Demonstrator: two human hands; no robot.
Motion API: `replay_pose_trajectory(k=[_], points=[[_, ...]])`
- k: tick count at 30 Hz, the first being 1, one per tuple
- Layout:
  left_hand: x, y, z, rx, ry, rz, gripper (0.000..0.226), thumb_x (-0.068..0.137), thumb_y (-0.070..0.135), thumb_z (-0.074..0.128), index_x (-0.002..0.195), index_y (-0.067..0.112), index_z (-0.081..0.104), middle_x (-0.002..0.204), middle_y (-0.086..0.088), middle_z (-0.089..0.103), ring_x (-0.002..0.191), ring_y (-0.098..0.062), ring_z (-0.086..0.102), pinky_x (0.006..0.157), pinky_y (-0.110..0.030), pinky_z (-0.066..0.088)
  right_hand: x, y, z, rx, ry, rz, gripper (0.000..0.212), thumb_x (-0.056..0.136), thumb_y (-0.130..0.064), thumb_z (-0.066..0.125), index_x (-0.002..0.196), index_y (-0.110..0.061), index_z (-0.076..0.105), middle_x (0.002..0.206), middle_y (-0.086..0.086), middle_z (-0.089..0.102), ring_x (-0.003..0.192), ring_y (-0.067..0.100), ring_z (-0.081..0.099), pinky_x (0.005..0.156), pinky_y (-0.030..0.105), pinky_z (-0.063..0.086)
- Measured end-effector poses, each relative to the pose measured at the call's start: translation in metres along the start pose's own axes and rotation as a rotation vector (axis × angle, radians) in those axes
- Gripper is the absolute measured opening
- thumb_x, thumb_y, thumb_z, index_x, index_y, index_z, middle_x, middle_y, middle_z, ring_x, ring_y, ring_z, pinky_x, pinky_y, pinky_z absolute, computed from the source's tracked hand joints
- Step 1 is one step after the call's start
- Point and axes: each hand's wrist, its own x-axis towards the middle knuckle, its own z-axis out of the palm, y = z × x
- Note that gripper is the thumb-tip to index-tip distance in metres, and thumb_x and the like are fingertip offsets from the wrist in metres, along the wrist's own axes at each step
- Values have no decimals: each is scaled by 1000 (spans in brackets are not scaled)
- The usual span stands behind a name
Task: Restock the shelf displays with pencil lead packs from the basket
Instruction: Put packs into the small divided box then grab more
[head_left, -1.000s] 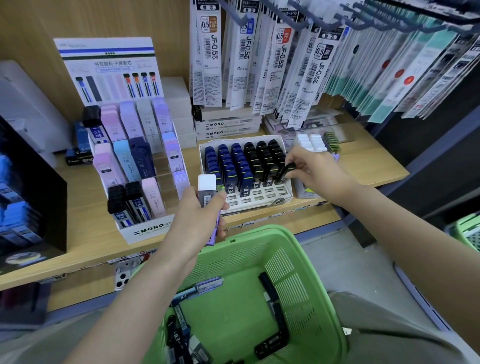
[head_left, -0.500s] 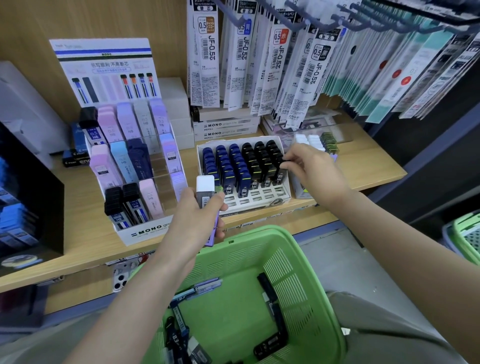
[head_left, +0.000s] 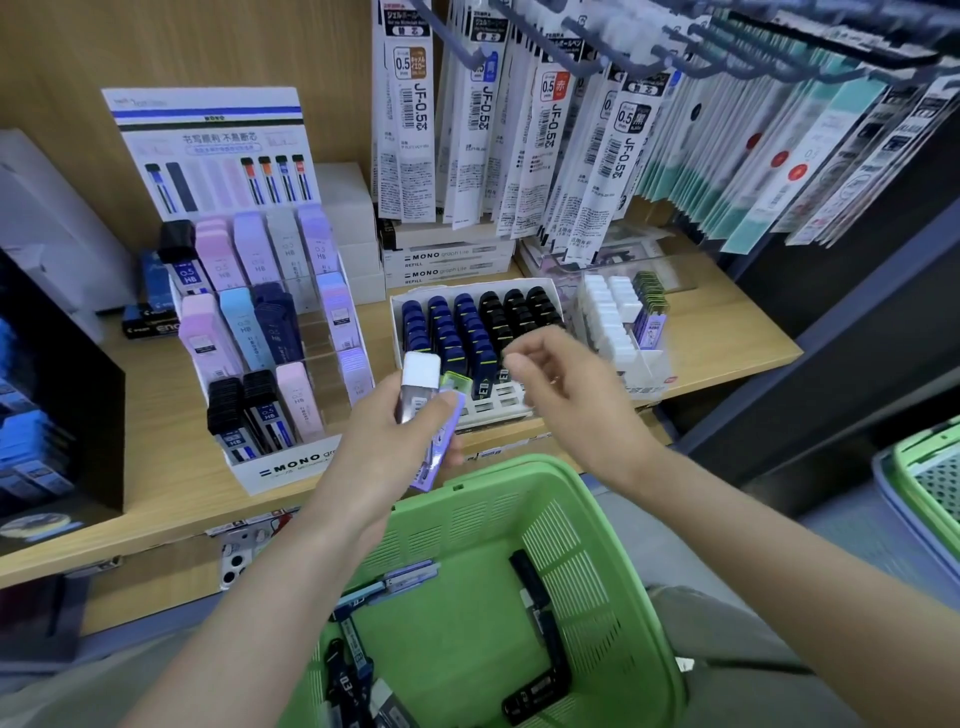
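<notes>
My left hand (head_left: 387, 441) grips a small stack of lead packs (head_left: 422, 395), one with a white cap and one with a lime-green cap, above the far rim of the green basket (head_left: 618, 525). More dark packs (head_left: 535, 587) lie on the basket's floor. My right hand (head_left: 563, 387) hovers with loosely curled fingers and holds nothing, just in front of the white tray (head_left: 397, 332) of blue and black packs, close to the held stack. The tiered MONO display (head_left: 291, 462) of pastel packs stands to the left.
A small clear stand with white-capped and lilac packs (head_left: 618, 322) sits right of the tray. Refill packets (head_left: 550, 135) hang from hooks above the shelf. MONO refill boxes (head_left: 447, 262) are stacked behind. A second green basket (head_left: 930, 478) is at the right edge.
My right hand has let go of the black pack at the tray's right row and drawn back left toward the stack in my left hand. The left hand has barely moved.
</notes>
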Motion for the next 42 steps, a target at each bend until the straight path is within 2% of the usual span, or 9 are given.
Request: replay_pose_trajectory(k=[4,7,12,17,23,27,33,38,42], points=[[-5,1,4,67,-60,50,5,93,19,56,91,18,61,74,-3,67,56,-10,65,53,-21,55,-6,-19,11,205,-177,98,7,89,-20,62,85,-25,60,77,-4,60,65,8,54,66,25,51],[-7,1,3,90,-103,54,9,95,19,52,93,18,61,75,2,69,59,-9,67,52,-18,51,-6,-22,8,298,-192,138,14,86,-10,65,81,-22,61,72,-2,61,54,4,57,58,20,53],[-7,-3,4,146,-160,-3,15,97,20,47,106,17,60,95,-7,66,72,-16,65,69,-29,59,-8,-14,-22,341,-119,192,9,89,-5,59,92,-12,62,76,3,63,54,6,61,59,18,54],[-5,-6,7,299,-91,77,15,97,25,47,105,25,60,64,2,45,53,-10,42,54,-21,39,-10,9,-83,91,141,151,7,91,-7,56,94,-10,62,77,-1,62,57,3,62,63,15,55],[0,-13,23,339,-66,51,17,98,30,45,108,16,45,75,-1,50,57,-12,43,55,-26,36,3,49,-128,-249,394,93,6,94,-13,54,97,-18,56,86,-2,62,75,14,63,77,26,52],[3,-15,29,299,-55,15,12,98,25,45,97,13,44,71,-6,50,55,-15,41,55,-29,36,21,70,-129,-379,356,35,8,95,-11,52,95,-18,54,98,7,57,78,15,60,71,16,47],[8,-17,33,305,-60,53,9,97,23,47,92,15,46,72,-2,56,51,-11,45,53,-25,38,44,90,-124,-491,198,14,10,92,-6,54,98,-7,62,95,9,55,84,29,60,83,44,49],[11,-19,33,314,-82,92,10,95,24,51,93,15,49,80,0,62,50,-8,49,52,-21,39,54,97,-124,-602,85,24,14,92,-7,55,102,-5,65,97,6,53,86,18,48,74,24,33],[9,-18,34,295,-93,106,9,94,24,53,91,16,50,86,-1,66,54,-10,51,52,-22,41,57,107,-121,-636,148,-6,12,90,-9,60,101,-5,63,98,0,48,89,23,55,77,30,41]])
